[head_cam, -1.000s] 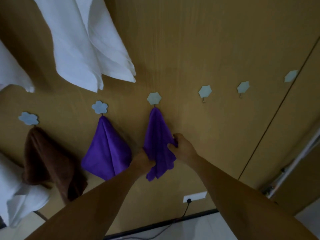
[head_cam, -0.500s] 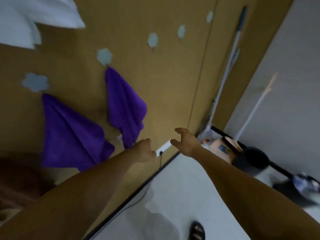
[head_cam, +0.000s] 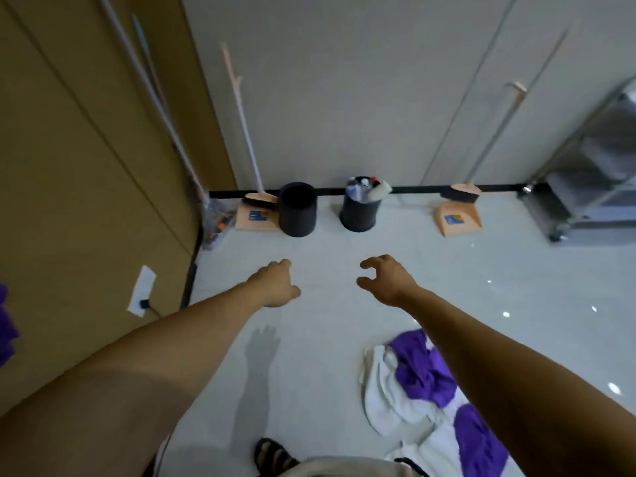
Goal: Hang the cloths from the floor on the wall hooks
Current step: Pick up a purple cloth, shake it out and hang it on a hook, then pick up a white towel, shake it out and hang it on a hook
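A heap of cloths lies on the pale floor at the lower right: a purple cloth (head_cam: 421, 370) on top of a white cloth (head_cam: 383, 401), with another purple cloth (head_cam: 480, 442) nearer me. My right arm partly hides the heap. My left hand (head_cam: 275, 282) hangs empty over the floor, fingers loosely curled. My right hand (head_cam: 387, 280) is also empty, fingers spread and bent. Both hands are well above and beyond the heap. At the far left edge, a purple cloth (head_cam: 5, 325) hangs on the wooden wall (head_cam: 69, 201). No hooks are in view.
Two black bins (head_cam: 296, 210) (head_cam: 359, 208) stand by the grey back wall, flanked by two orange dustpans (head_cam: 256, 218) (head_cam: 457, 218) with brooms. A mop leans in the corner. A metal shelf cart (head_cam: 592, 173) stands at the right. My sandalled foot (head_cam: 273, 454) is at the bottom.
My hands let go of the purple cloth hanging on its hook. My view swung right and down from the wooden wall to the floor, bringing the heap of cloths into sight.
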A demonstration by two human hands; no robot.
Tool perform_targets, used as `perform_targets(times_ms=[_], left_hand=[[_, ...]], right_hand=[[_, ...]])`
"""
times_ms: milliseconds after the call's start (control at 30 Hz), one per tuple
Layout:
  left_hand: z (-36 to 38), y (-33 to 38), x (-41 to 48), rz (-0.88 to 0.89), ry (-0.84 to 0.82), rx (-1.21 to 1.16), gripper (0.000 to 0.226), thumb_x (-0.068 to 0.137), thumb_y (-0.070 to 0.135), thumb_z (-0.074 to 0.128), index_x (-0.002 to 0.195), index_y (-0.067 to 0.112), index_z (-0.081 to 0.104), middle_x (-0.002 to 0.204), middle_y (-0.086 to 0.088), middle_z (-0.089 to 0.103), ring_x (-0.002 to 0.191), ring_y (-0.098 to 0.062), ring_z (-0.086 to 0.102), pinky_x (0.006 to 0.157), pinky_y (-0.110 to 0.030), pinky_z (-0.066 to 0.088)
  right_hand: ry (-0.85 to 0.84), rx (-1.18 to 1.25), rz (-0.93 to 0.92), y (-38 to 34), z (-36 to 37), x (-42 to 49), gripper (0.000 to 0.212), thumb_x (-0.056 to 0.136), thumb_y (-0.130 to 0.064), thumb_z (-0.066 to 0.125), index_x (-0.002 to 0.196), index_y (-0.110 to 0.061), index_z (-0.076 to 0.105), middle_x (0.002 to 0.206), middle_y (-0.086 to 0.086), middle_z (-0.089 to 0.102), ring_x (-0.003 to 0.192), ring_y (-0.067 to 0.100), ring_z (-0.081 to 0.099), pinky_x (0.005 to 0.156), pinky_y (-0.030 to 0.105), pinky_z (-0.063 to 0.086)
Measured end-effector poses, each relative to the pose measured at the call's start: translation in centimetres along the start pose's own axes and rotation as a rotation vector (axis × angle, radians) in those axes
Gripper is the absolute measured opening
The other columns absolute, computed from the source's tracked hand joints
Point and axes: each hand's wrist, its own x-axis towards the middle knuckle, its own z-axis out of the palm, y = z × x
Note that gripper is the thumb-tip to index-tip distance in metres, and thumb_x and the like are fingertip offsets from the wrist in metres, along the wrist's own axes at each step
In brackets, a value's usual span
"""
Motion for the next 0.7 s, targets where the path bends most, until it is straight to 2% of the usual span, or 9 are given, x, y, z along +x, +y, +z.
perform_targets(times_ms=[200,333,500,600,700], left_hand=[[7.8,13.6,0.2,0.191,-0.175,0.180,0.072,0.089,0.040,0.054,0.149,0.016,0.023,0.152,-0.010,0.029,0.131,-0.031,0.040,0.102,-0.038,0.039],[14.0,19.9,0.0,0.284,-0.241,0.237,0.070,0.088,0.040,0.056,0.148,0.017,0.027,0.151,-0.010,0.031,0.132,-0.031,0.040,0.102,-0.036,0.038],[20.8,23.6,0.9,0.367,-0.368,0.283,0.066,0.087,0.043,0.056,0.143,0.017,0.034,0.144,-0.012,0.039,0.127,-0.030,0.044,0.097,-0.036,0.039],[24.8,24.6,2.8,0.397,-0.436,0.331,0.065,0.086,0.042,0.057,0.142,0.016,0.036,0.142,-0.012,0.042,0.124,-0.031,0.046,0.094,-0.036,0.041],[29.6,25.3,5.1,0.409,-0.506,0.385,0.064,0.086,0.038,0.057,0.142,0.015,0.036,0.144,-0.010,0.040,0.126,-0.030,0.046,0.097,-0.036,0.041]], right_hand=[[0.030,0.133,0.304,16.2,-1.7,-8.2,0.043,0.091,-0.034,0.059,0.131,-0.017,0.056,0.139,0.014,0.047,0.122,0.031,0.052,0.102,0.035,0.041],[0.010,0.204,0.429,23.8,-0.5,-12.2,0.044,0.091,-0.031,0.059,0.132,-0.015,0.055,0.140,0.014,0.050,0.124,0.030,0.052,0.104,0.037,0.041],[-0.024,0.300,0.541,29.3,3.0,-14.3,0.044,0.090,-0.032,0.059,0.131,-0.015,0.056,0.137,0.013,0.053,0.121,0.030,0.054,0.099,0.035,0.044],[-0.008,0.378,0.611,32.2,6.1,-15.0,0.041,0.088,-0.034,0.059,0.127,-0.018,0.059,0.127,0.009,0.060,0.108,0.026,0.060,0.089,0.034,0.048],[-0.011,0.444,0.702,35.4,10.5,-15.8,0.043,0.089,-0.035,0.060,0.129,-0.018,0.057,0.122,0.007,0.063,0.103,0.022,0.062,0.079,0.028,0.043]])
